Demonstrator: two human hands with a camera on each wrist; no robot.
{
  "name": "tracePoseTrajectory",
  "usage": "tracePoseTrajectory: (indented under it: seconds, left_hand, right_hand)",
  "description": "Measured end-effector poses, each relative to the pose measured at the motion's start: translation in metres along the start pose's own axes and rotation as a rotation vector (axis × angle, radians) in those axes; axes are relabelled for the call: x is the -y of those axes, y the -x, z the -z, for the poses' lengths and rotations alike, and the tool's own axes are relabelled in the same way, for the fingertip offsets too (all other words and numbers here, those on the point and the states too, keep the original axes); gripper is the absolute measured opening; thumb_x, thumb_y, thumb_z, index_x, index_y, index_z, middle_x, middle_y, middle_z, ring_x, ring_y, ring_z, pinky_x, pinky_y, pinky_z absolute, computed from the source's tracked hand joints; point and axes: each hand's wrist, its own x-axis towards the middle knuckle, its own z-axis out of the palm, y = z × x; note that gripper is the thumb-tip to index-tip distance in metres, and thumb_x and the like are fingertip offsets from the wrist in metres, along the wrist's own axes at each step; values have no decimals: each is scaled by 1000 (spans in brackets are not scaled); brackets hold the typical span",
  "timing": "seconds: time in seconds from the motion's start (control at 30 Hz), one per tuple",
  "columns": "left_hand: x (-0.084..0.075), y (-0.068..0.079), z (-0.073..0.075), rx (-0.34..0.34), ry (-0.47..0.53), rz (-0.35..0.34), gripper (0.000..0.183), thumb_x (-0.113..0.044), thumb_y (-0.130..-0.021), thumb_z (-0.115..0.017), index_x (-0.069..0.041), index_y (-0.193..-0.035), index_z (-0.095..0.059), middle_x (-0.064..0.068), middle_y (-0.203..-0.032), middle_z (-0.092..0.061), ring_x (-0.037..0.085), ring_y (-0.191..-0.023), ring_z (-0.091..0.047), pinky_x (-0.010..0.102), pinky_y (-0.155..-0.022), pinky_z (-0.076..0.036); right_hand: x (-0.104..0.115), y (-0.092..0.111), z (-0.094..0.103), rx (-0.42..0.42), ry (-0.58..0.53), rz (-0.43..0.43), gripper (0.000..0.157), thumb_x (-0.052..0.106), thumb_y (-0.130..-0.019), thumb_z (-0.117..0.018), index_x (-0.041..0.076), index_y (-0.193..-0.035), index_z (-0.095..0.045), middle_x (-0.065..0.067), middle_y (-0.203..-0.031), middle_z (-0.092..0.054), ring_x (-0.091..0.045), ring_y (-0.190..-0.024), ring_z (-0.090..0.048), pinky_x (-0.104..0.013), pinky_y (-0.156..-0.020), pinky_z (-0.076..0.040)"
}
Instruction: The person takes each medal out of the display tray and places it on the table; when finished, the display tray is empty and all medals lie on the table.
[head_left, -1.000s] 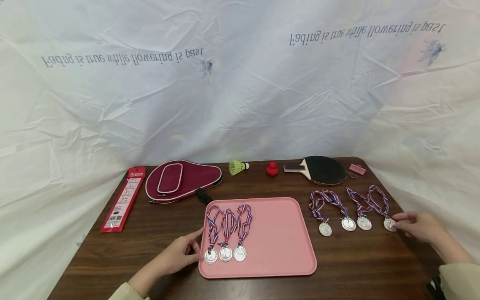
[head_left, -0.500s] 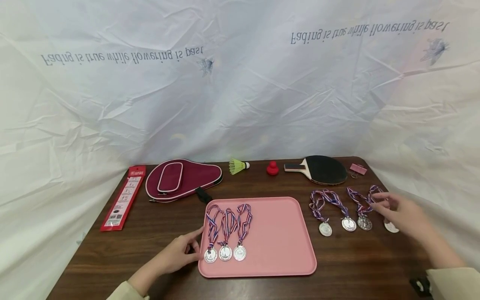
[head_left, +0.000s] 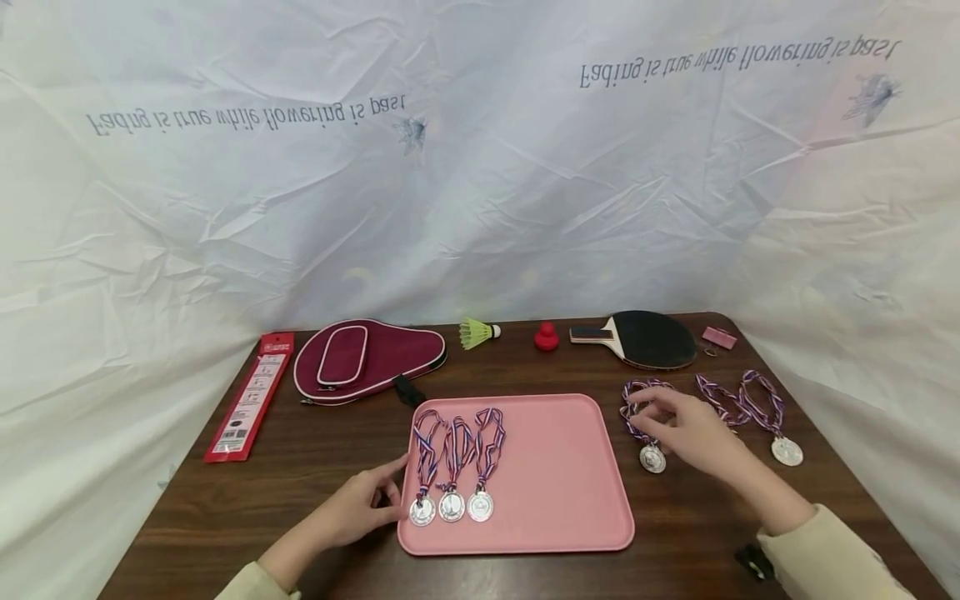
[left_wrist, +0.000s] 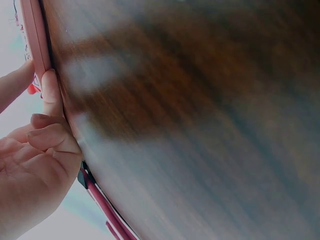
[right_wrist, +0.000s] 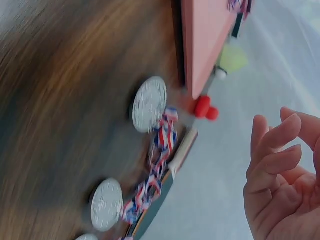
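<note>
My left hand [head_left: 362,507] holds the left edge of a pink tray [head_left: 557,542], thumb and index finger at its rim [left_wrist: 36,35]. Along the tray's left side lie three silver medals [head_left: 452,507] with striped ribbons. My right hand [head_left: 686,429] hovers over more medals to the right of the tray, its fingers loosely bent and nothing between them. A silver medal [head_left: 652,458] shows just below those fingers, and another medal [head_left: 787,451] lies to the far right. The hand and forearm hide the medals between these two.
Along the back sit a red packet [head_left: 251,400], a maroon paddle case [head_left: 390,350], a yellow shuttlecock [head_left: 475,333], a red knobbed object [head_left: 547,337], a table tennis paddle [head_left: 656,340] and a pink binder clip [head_left: 719,337]. A white printed cloth [head_left: 480,208] hangs behind.
My right hand has moved left from the far-right medal, over the neighbouring ones, to the medal nearest the tray. The left hand has stayed at the tray's edge.
</note>
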Motion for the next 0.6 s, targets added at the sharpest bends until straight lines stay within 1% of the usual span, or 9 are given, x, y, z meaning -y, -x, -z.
tracePoseTrajectory:
  seconds: [0.1, 0.17, 0.23, 0.4, 0.53, 0.6]
  left_hand:
    - [1, 0, 0, 1, 14, 2, 71, -20, -78, -69, -1, -136, -34, -4, -72, -56, 6, -53, -41, 21, -47, -34]
    - [2, -1, 0, 3, 23, 4, 71, -21, -78, -69, -1, -136, -33, -5, -73, -56, 6, -53, -41, 21, -47, -34]
    - [2, 0, -1, 3, 26, 9, 71, -21, -78, -69, -2, -137, -33, -5, -73, -56, 6, -53, -41, 21, -47, -34]
    - [3, 0, 0, 4, 32, 24, 71, -21, -78, -69, -3, -137, -34, -5, -73, -56, 7, -53, -41, 21, -47, -33]
    - [3, -1, 0, 9, 27, 27, 71, -21, -78, -69, -3, -137, -34, -5, -73, -56, 7, -53, -41, 22, -47, -34]
    - [3, -1, 0, 11, 19, 24, 71, -21, -78, -69, -2, -137, -34, -5, -74, -56, 7, -53, -41, 21, -47, -34]
  right_hand:
    - [2, -5, -12, 22, 17, 9, 28, 31, -82, -64, 24, -108, -59, 2, -82, -63, -15, -53, -54, -28, -48, -41]
    - [3, -8, -19, 38, 40, 13, 28, 29, -82, -65, 23, -109, -59, 4, -82, -61, -14, -54, -53, -27, -48, -42]
    - [3, -10, -25, 68, 39, 9, 30, 27, -82, -65, 21, -111, -59, 4, -82, -60, -16, -53, -53, -28, -46, -42]
    - [3, -16, -36, 124, 29, -15, 41, 22, -83, -64, 15, -122, -53, 3, -85, -58, -17, -49, -53, -29, -44, -42]
    - [-1, -22, -41, 113, 50, -22, 51, 21, -83, -64, 11, -129, -46, -2, -94, -58, -14, -49, -53, -29, -44, -42]
    - [-5, -24, -43, 105, 57, -27, 53, 20, -82, -65, 10, -130, -45, -5, -98, -57, -13, -50, -52, -29, -45, -42]
